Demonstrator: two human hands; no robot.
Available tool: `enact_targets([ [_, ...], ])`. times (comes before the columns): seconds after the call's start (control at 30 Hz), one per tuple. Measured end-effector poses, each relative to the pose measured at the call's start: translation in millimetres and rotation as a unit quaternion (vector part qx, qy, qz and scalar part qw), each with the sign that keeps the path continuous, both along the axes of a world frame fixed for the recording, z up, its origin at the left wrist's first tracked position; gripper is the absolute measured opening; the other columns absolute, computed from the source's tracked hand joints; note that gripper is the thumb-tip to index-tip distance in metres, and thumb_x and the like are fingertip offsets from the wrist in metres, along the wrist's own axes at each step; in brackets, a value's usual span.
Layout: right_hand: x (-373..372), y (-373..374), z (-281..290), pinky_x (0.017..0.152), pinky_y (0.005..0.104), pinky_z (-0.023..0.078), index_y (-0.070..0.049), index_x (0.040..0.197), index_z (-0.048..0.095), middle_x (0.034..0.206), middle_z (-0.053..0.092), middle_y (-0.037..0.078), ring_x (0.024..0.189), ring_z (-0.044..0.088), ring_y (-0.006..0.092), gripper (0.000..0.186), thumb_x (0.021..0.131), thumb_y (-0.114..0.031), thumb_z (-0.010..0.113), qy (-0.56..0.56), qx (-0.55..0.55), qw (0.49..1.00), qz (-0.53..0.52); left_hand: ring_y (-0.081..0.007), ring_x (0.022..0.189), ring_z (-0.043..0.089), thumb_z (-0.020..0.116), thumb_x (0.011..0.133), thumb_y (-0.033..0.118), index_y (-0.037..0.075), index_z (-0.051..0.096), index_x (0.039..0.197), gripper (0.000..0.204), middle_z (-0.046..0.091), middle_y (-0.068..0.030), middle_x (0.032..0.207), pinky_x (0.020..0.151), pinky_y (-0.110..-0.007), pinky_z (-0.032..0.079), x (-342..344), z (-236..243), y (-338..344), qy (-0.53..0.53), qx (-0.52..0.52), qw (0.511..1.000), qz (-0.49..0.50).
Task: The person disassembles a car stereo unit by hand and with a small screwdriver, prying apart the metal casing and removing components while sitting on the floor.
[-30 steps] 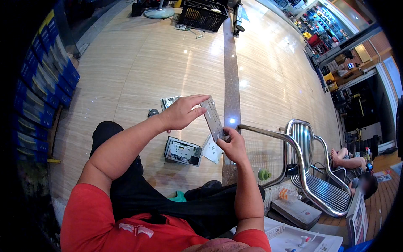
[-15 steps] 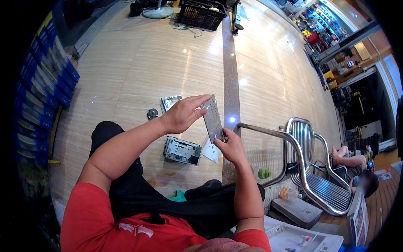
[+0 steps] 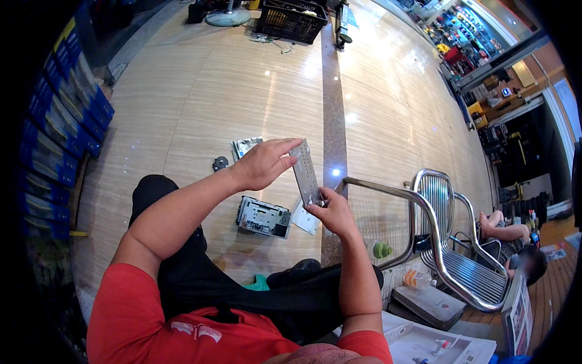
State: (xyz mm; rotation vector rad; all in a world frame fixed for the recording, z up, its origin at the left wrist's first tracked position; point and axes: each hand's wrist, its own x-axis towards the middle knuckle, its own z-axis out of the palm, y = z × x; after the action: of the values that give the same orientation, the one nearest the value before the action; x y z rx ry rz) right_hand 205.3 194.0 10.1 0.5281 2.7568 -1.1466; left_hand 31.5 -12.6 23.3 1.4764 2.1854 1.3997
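Between my two hands I hold a flat grey metal plate (image 3: 306, 174) with rows of small holes, tilted above the floor. My left hand (image 3: 262, 165) grips its far end with fingers and thumb. My right hand (image 3: 333, 212) pinches the near end. Below the plate, on the floor, sits an opened metal device chassis (image 3: 263, 217) with parts inside. A white panel (image 3: 305, 217) lies beside it, partly hidden by the plate and my right hand. Beyond my left forearm are a small black round part (image 3: 220, 163) and a metal bracket-like part (image 3: 245, 146), partly covered by my hand.
A steel chair (image 3: 445, 236) stands to the right, near a green-capped bottle (image 3: 382, 249). Blue boxes (image 3: 57, 133) are stacked along the left. A black crate (image 3: 292, 22) stands far ahead. Another person (image 3: 512, 242) is at the far right.
The plate has shifted slightly left and turned a little more edge-on, my right hand moving with it. Both hands keep their hold.
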Motion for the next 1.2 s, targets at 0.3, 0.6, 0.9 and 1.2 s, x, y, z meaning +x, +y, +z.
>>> enact_targets([
  [0.3, -2, 2, -5, 0.084, 0.0433, 0.053, 0.007, 0.113, 0.066, 0.103, 0.07, 0.027, 0.096, 0.069, 0.0393, 0.051, 0.079, -0.028, 0.083, 0.071, 0.02, 0.997, -0.027, -0.0399, 0.127, 0.056, 0.053, 0.102, 0.022, -0.006, 0.051, 0.14, 0.047, 0.059, -0.0273, 0.136, 0.109, -0.044, 0.045, -1, -3, 0, 0.01, 0.009, 1.0, 0.015],
  [0.6, -3, 0, -6, 0.086, 0.0453, 0.052, 0.005, 0.112, 0.065, 0.106, 0.067, 0.027, 0.099, 0.065, 0.0423, 0.049, 0.078, -0.025, 0.084, 0.102, 0.048, 0.993, -0.046, -0.0391, 0.126, 0.059, 0.058, 0.098, 0.016, -0.006, 0.054, 0.138, 0.045, 0.061, -0.0263, 0.134, 0.107, -0.044, 0.047, 2, 9, -2, -0.004, 0.0, 0.999, 0.033],
  [0.9, -2, 1, -8, 0.088, 0.0452, 0.052, 0.004, 0.114, 0.065, 0.106, 0.068, 0.027, 0.101, 0.065, 0.0419, 0.049, 0.078, -0.024, 0.083, 0.106, 0.052, 0.992, -0.043, -0.0393, 0.124, 0.06, 0.058, 0.099, 0.019, -0.004, 0.054, 0.138, 0.045, 0.062, -0.0258, 0.133, 0.106, -0.044, 0.047, 0, 3, -1, 0.009, 0.007, 1.0, 0.023],
  [1.2, -1, 3, -9, 0.087, 0.041, 0.053, 0.005, 0.119, 0.065, 0.106, 0.07, 0.025, 0.099, 0.068, 0.0365, 0.052, 0.079, -0.026, 0.082, 0.101, 0.017, 0.994, -0.021, -0.0397, 0.123, 0.059, 0.058, 0.101, 0.02, -0.004, 0.054, 0.138, 0.045, 0.062, -0.026, 0.132, 0.105, -0.044, 0.048, -1, 3, -3, 0.015, 0.021, 0.999, 0.022],
])
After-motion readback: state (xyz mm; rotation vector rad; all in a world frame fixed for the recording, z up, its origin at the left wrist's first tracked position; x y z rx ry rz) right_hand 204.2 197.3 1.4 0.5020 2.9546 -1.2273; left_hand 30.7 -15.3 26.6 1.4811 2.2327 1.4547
